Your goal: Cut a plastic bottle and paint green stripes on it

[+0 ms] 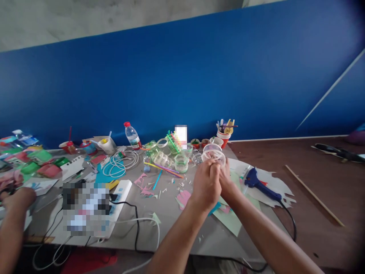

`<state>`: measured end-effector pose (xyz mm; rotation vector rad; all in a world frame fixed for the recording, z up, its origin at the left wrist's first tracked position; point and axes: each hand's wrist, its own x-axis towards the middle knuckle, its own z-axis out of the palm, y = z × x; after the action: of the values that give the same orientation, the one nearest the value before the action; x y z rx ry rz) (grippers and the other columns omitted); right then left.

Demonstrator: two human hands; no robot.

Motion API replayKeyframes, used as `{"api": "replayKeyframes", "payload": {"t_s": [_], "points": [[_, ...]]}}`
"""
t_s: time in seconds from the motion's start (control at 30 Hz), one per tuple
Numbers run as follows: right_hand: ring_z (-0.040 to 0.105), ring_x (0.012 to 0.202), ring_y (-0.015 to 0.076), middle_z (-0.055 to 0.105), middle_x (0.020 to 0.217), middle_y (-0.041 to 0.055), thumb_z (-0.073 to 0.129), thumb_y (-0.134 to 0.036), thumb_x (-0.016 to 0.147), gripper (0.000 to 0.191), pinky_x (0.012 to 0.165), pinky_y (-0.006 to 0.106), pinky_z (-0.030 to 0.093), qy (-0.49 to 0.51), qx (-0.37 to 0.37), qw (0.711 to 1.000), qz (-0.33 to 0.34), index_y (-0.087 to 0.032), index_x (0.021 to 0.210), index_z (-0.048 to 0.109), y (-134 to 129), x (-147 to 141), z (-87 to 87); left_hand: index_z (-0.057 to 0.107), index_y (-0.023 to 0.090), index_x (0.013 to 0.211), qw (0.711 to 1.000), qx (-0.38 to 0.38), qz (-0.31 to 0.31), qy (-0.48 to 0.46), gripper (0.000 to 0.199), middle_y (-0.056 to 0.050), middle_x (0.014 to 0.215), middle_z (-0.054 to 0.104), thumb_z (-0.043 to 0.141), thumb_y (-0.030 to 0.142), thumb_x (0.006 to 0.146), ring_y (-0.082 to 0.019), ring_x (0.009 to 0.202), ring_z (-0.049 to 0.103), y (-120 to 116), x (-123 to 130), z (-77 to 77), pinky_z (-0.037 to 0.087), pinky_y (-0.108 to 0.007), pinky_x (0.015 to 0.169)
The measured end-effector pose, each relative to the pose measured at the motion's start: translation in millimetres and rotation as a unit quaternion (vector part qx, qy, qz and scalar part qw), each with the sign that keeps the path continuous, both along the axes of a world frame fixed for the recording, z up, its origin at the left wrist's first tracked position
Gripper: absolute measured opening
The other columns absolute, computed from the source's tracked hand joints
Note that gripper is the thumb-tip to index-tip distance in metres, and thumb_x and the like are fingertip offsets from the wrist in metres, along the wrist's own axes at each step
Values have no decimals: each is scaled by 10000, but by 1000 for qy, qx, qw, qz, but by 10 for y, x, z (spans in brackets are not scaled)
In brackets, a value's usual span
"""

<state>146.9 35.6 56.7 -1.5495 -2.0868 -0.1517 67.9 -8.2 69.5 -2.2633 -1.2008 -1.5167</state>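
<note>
Above the right part of the cluttered table, a clear plastic cup [213,148] with a round rim is held up between my two hands. My left hand [207,184] is closed around the cup's near side, its fingers curled. Behind it, my right hand [225,176] closes on the cup from the right and is partly hidden by the left. To the right lies a blue hot glue gun [261,184] on torn white paper [278,184]. Pink paper scraps [183,198] and a pale green sheet [232,220] lie under my wrists.
Cut clear bottle pieces [181,163] and coloured straws [164,170] lie behind. A red-capped bottle [132,136] stands at the back. On the left are a white power strip [121,203], cables and another person's hand [21,199]. A wooden stick [313,195] lies right.
</note>
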Motion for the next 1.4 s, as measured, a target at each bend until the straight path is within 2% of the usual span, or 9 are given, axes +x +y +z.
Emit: {"api": "replayKeyframes", "payload": {"t_s": [0.23, 0.33, 0.47, 0.53, 0.63, 0.77, 1.03, 1.23, 1.4], "points": [[635, 871, 279, 689, 894, 132, 488, -169, 844, 248, 856, 441, 393, 3, -108, 990, -88, -141, 1041, 636, 52, 174, 117, 541, 183, 978, 988, -55, -50, -135, 183, -88, 930, 619, 396, 109, 896, -174, 904, 614, -86, -208, 22, 511, -333, 822], [649, 953, 286, 689, 1057, 151, 540, -257, 834, 404, 851, 426, 437, 149, -98, 980, -86, -154, 1224, 558, 143, 391, 52, 527, 188, 929, 924, -196, 6, -328, 147, -25, 786, 596, 406, 270, 927, -102, 572, 540, -59, -512, -68, 500, -266, 618], [641, 1046, 269, 684, 1137, 137, 530, -403, 865, 365, 871, 424, 497, 448, -172, 865, 149, -176, 1139, 609, 149, 524, -41, 542, 173, 854, 824, -334, -80, -450, 215, 11, 767, 573, 570, 384, 821, -52, 464, 432, 65, -781, -175, 436, -221, 493], [619, 1114, 260, 678, 1170, 122, 562, -431, 862, 379, 941, 435, 477, 497, -236, 799, 242, -203, 1161, 606, 95, 488, -64, 557, 168, 839, 799, -369, -120, -459, 243, 21, 757, 572, 611, 398, 785, -32, 428, 381, 109, -812, -192, 406, -214, 465], [602, 1149, 263, 683, 1165, 116, 626, -440, 830, 437, 972, 453, 469, 513, -285, 755, 293, -219, 1206, 594, 25, 397, -89, 594, 161, 842, 789, -416, -162, -421, 247, 19, 756, 569, 628, 396, 774, -27, 419, 369, 131, -805, -185, 358, -209, 434], [606, 1127, 261, 651, 1210, 124, 661, -433, 804, 495, 934, 442, 496, 512, -288, 752, 300, -228, 1246, 570, 22, 331, -165, 628, 155, 903, 796, -451, -170, -367, 273, 6, 738, 581, 625, 400, 781, -36, 418, 376, 142, -812, -220, 340, -213, 424], [613, 963, 222, 586, 1250, 116, 724, -363, 743, 602, 853, 382, 499, 479, -222, 803, 275, -224, 1292, 521, 61, 257, -427, 567, 166, 1135, 799, -448, -176, -360, 378, 38, 592, 537, 603, 366, 816, -99, 502, 466, 145, -718, -334, 392, -239, 525], [564, 1048, 229, 534, 1344, 107, 706, -368, 771, 600, 931, 393, 450, 525, -182, 787, 267, -261, 1314, 474, 48, 272, -457, 448, 200, 1349, 761, -431, -247, -417, 571, -21, 765, 632, 612, 375, 830, -144, 704, 568, 71, -666, -331, 459, -301, 718], [576, 927, 202, 473, 1390, 103, 680, -421, 785, 622, 831, 378, 495, 560, -175, 762, 276, -293, 1339, 430, 22, 223, -463, 523, 243, 1252, 784, -383, -174, -456, 474, -78, 1141, 628, 649, 355, 810, -63, 584, 486, 60, -666, -366, 410, -224, 535]]}}
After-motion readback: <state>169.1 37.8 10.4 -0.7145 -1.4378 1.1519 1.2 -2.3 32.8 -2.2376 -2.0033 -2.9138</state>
